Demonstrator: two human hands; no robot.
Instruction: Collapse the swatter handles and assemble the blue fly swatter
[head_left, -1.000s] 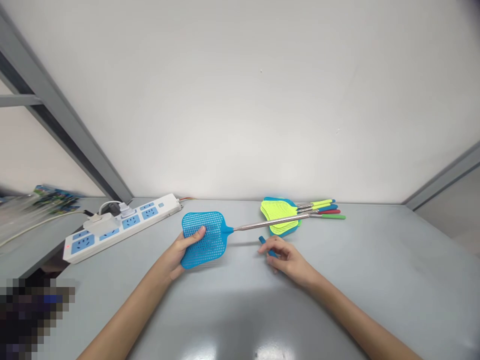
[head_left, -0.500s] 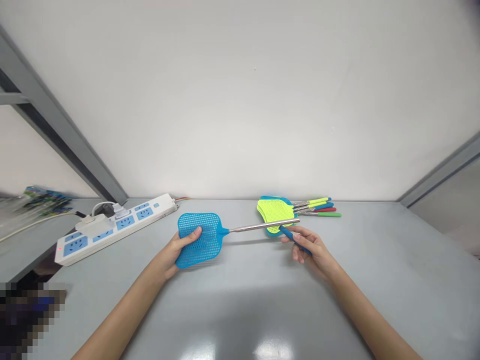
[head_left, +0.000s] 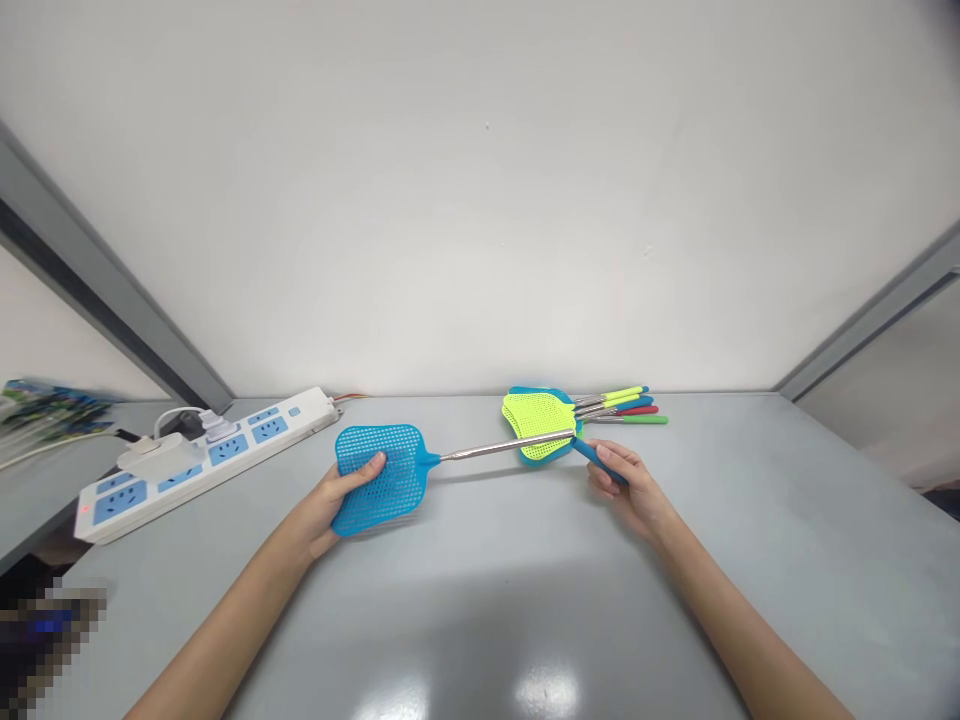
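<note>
In right fingers [head_left: 606, 453], blue handle [head_left: 598, 461].

White power strip [head_left: 253, 440] with blue sockets lies slantwise on the grey desk [head_left: 480, 600], left of the left fingers [head_left: 373, 466]; red light glows at its near end. White adapter [head_left: 161, 455] and white plug [head_left: 219, 428] sit in it. Packets [head_left: 56, 408], contents unclear, lie farther left. Pale wall [head_left: 480, 200] stands beyond the fingers; grey frame bars [head_left: 862, 308] flank it.
</note>
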